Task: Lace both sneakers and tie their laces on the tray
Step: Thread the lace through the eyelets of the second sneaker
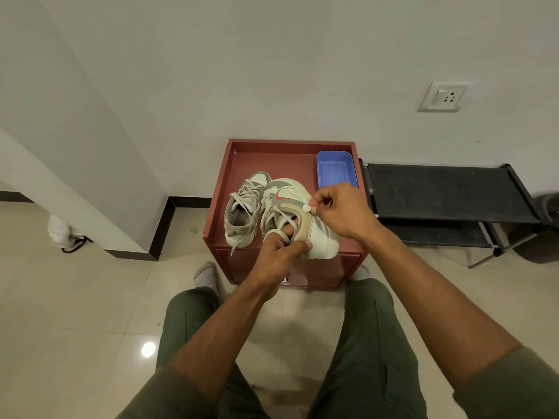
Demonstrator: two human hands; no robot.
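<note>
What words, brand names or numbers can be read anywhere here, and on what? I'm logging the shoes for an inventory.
No readable text anywhere.
Right sneaker: a red swoosh-shaped mark on its side, no lettering.
Left sneaker: nothing legible.
Blue container: plain.
Wall socket: no readable marking.

The red tray (224,189) has raised walls on its left, far and right sides, which fence off any sideways approach at surface level. Bare floor of the tray lies open along the far wall in the upper middle of the frame. The blue container (336,169) fills the tray's upper right corner. Two sneakers crowd the centre: the left sneaker (243,208) flat, the right sneaker (298,217) tipped against it, leaving no gap between them. Both hands (279,257) block the near edge. Right of the tray, the black rack (447,192) stands close.
</note>
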